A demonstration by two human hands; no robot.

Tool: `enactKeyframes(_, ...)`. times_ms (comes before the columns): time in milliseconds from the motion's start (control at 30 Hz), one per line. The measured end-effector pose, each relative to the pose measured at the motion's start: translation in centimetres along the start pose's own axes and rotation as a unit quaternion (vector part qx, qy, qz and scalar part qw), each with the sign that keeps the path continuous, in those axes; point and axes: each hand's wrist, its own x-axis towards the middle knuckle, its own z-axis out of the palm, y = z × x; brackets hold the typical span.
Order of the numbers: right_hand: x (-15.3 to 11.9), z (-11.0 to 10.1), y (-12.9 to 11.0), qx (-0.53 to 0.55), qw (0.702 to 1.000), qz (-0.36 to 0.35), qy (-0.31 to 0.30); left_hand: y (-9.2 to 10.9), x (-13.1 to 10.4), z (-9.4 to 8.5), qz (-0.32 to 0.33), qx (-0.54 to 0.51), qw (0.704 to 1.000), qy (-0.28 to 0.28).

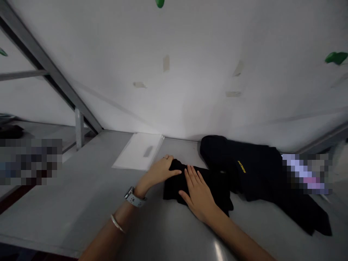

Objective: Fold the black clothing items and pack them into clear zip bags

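Note:
A folded black garment (201,181) lies on the grey table in the head view; its exact kind is hidden by the folding. At its far left corner is my left hand (160,170), thumb on top and fingers bent over the edge of the cloth. My right hand (198,195) lies flat on the middle of the garment with its fingers stretched out. Just to the right, touching or nearly touching it, is a larger dark navy garment (261,170) with small yellow lettering, spread loosely along the wall.
A flat stack of whitish plastic sleeves (138,150) rests at the back left of the grey table (89,181). Behind stands a pale wall (190,108) with tape scraps. A metal frame post (54,69) rises at the left. Blurred-out items sit at both sides.

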Motion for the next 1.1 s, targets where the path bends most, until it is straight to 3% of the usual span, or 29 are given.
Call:
enactKeyframes(200,-0.2,-0.4,0.2,0.015,1.000,-0.016,0.022,0.8,0.5,0.6,-0.015,0.026,0.999,0.030)
enactKeyframes(367,-0.2,-1.1,1.0,0.020,0.994,0.008,0.107,0.0,-0.1,-2.3,-0.053,-0.018,0.997,0.051)
enactKeyframes(533,0.0,-0.7,1.9,0.009,0.995,0.045,0.090,-0.6,-0.5,-4.4,-0.137,0.061,0.978,0.144)
enactKeyframes(700,-0.1,0.3,1.8,0.022,0.998,0.041,0.050,1.2,-0.4,-2.9,-0.106,0.149,0.966,0.183)
enactKeyframes(867,0.0,0.4,1.4,0.015,0.998,0.044,0.039,3.6,-0.3,-0.2,-0.112,0.171,0.971,0.124)
enactKeyframes(1000,0.0,0.6,1.3,0.016,0.998,0.045,0.045,5.2,-0.4,1.2,-0.101,0.129,0.976,0.142)
enactKeyframes(1100,0.0,1.0,1.4,0.020,0.997,0.040,0.060,5.8,-0.6,1.3,-0.073,0.067,0.985,0.140)
